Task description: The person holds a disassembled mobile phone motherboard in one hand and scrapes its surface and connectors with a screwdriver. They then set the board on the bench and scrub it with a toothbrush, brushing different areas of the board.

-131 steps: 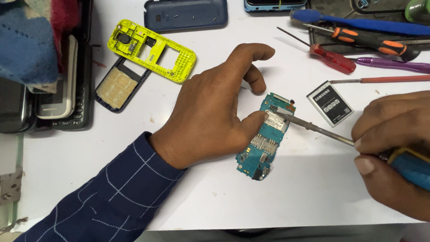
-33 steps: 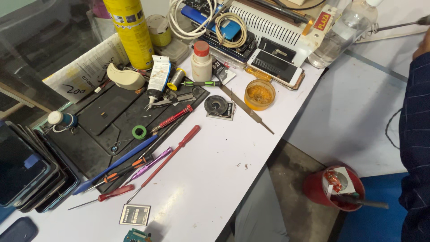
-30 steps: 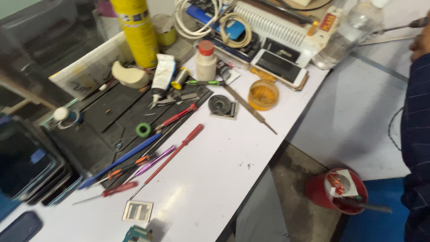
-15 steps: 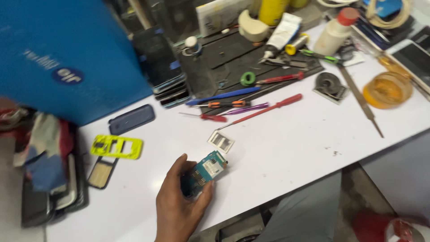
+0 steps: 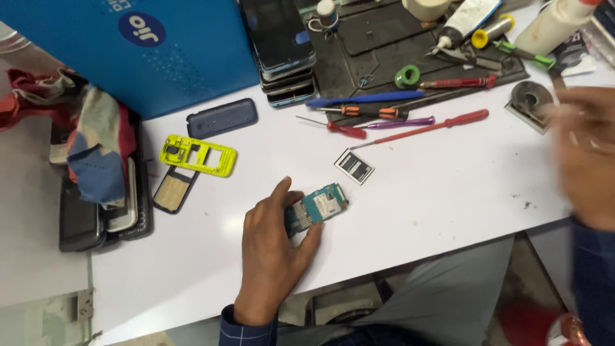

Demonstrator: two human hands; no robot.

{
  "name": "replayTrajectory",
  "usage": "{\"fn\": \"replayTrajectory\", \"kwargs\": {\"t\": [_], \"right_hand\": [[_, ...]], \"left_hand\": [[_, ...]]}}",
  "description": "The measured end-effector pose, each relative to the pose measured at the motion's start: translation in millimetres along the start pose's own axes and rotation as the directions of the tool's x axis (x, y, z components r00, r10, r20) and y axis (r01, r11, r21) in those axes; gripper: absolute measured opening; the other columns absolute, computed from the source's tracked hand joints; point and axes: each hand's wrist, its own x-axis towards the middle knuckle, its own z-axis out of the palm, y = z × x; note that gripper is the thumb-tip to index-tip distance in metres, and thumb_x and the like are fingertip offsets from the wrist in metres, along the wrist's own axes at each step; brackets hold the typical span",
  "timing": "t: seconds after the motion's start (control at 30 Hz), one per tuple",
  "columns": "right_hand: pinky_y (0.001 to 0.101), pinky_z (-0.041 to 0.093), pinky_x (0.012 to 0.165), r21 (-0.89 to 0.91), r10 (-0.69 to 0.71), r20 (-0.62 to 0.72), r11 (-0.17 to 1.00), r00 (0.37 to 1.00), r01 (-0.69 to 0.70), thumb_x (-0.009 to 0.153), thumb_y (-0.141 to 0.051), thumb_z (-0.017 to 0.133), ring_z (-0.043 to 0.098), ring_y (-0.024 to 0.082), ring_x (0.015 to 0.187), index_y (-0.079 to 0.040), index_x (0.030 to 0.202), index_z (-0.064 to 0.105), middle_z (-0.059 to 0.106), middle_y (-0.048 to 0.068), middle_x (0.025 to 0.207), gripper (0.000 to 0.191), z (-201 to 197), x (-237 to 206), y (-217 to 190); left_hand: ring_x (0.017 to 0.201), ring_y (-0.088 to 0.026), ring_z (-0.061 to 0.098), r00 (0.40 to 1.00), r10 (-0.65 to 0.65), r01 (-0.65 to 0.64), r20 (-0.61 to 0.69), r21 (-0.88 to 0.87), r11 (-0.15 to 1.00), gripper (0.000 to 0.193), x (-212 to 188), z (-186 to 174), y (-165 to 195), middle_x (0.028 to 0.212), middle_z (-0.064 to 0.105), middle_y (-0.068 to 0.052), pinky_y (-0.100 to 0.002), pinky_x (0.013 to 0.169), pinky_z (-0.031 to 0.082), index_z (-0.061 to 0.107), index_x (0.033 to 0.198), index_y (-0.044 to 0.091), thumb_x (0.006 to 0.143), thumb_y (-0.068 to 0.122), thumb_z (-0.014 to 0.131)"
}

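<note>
Teal phone circuit board [image 5: 316, 209] lying on a white tabletop [image 5: 435, 192], pinned by the left hand [image 5: 275, 250].
Thumb and fingers [image 5: 279, 191] pinch the board's left end. Just beyond it lies a small battery [image 5: 354, 166], then red screwdrivers [image 5: 423, 127]; a yellow phone frame [image 5: 198, 156] sits left. The right hand [image 5: 586, 157] is blurred at the right edge, its grip impossible to tell.

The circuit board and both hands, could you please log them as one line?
left hand: holds blue circuit board on white table | right hand: blurred, raised, empty | nearby: small battery
</note>
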Motion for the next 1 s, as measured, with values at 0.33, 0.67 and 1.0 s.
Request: {"fn": "replayTrajectory", "kwargs": {"t": [0.33,0.67,1.0], "right_hand": [[0.0461,0.047,0.090,-0.006,-0.327,0.362,0.936,0.873,0.353,0.097,-0.022,0.077,0.058,0.031,0.110,-0.012,0.114,0.079,0.069,0.006,0.108,0.020,182.7,37.2,12.5],[0.0459,0.050,0.086,0.033,-0.308,0.424,0.945,0.852,0.325,0.101,-0.022,0.077,0.062,0.030,0.101,-0.006,0.097,0.077,0.066,0.010,0.101,0.016,190.0,42.0,5.6],[0.0363,0.042,0.061,0.225,-0.150,0.328,0.971,0.933,0.077,0.117,-0.008,0.056,0.054,0.024,0.069,0.002,0.099,0.062,0.061,0.013,0.080,0.022,126.9,35.3,-13.7]], "left_hand": [[0.110,-0.029,0.062,1.000,-0.009,0.009,0.010,-0.017,1.000,0.085,-13.5,-4.4,-11.2,0.120,0.071,-0.013,-0.045,0.098,0.045,0.038,0.149,-0.005,0.080,0.018,0.083],[0.114,-0.028,0.060,1.000,-0.012,0.013,0.025,-0.030,0.999,0.086,-12.7,-3.1,-16.6,0.122,0.071,-0.012,-0.045,0.102,0.043,0.036,0.150,-0.004,0.081,0.017,0.083],[0.110,-0.027,0.060,1.000,-0.017,0.017,0.026,-0.022,1.000,0.086,-9.3,2.7,-19.2,0.118,0.070,-0.009,-0.044,0.099,0.043,0.036,0.151,-0.004,0.083,0.018,0.083]]}}
